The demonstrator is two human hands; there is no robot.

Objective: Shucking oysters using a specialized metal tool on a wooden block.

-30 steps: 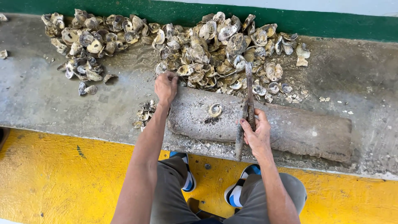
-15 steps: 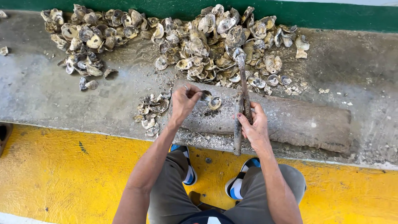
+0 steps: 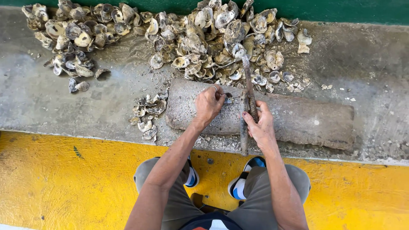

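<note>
Grey oyster shell pinned by closed L hand on long weathered grey wooden block; R hand wrapped tight round rusty iron bar. Step judged: shucking, shell steadied for the strike. Next move calls for bar tip aimed at shell, clear of L fingers.

No package, label, sign or screen shows anywhere in this view. From twelve o'clock round to six there is nothing printed, wrapped or lit to tell of.
</note>
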